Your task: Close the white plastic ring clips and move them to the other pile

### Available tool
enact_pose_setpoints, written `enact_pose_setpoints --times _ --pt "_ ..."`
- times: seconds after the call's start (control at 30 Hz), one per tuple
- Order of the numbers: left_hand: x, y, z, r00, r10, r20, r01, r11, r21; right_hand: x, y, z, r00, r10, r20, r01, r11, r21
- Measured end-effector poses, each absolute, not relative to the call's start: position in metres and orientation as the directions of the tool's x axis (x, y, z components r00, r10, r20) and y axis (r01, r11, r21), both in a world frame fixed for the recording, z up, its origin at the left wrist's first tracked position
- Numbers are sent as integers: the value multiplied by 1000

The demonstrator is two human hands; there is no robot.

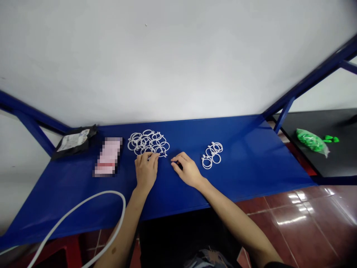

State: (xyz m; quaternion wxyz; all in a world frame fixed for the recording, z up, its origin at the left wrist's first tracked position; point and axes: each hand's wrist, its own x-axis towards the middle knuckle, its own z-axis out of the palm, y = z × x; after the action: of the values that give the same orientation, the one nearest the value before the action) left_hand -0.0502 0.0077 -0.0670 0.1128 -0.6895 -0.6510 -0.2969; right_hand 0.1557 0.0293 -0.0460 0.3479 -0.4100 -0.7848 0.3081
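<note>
White plastic curtain rings with small eyelets lie in a loose, overlapping pile (146,140) on the blue table. At the near edge of this pile is my left hand (146,167), its fingers bent and closed on a ring there; the fingertips partly cover it. To the right, my right hand (187,169) rests low over the bare blue surface. Its fingers are curved, with a small gap between thumb and forefinger and nothing visible in it. A smaller group of the same rings (214,153) lies farther right, apart from my right hand.
A pink-screened, pixelated phone-like object (107,156) lies left of the pile. Behind it sits a black parcel with a white label (74,140). A white cable (83,199) loops across the front left. On a dark table at right is a bag of green pieces (311,141).
</note>
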Motion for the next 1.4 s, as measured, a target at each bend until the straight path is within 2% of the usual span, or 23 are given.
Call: enact_pose_setpoints --times 0.5,0.73,0.8,0.9,0.97,1.07,1.13,1.2,1.3,1.4 --pt "-50 7 -69 -48 824 565 957 -125 264 157 32 -48 -447 841 305 431 501 -750" --pt "-49 6 -68 -87 826 556 930 -133 343 155 32 -47 -461 826 326 424 527 -736" --pt "-49 6 -68 -96 830 550 926 -128 355 157 31 -45 -468 810 353 460 564 -686" --pt "-49 5 -68 -89 822 563 928 -138 347 169 23 -38 -402 812 424 604 583 -544" --pt "-49 4 -67 -72 815 576 928 -157 339 185 16 -34 -280 836 472 728 506 -464" --pt "-47 4 -66 -40 811 584 925 -191 329 211 8 -33 -90 868 489 867 310 -391" --pt "-46 3 -65 -25 808 588 922 -209 327 224 5 -37 -56 881 470 903 246 -353" --pt "-46 3 -65 -16 806 591 919 -221 327 231 6 -42 -80 884 460 910 253 -329" --pt "-46 1 -66 -2 801 599 915 -240 324 230 8 -42 -108 868 485 890 301 -342" --pt "-44 -2 -65 17 776 631 906 -278 317 221 12 -33 -174 866 469 803 400 -442"
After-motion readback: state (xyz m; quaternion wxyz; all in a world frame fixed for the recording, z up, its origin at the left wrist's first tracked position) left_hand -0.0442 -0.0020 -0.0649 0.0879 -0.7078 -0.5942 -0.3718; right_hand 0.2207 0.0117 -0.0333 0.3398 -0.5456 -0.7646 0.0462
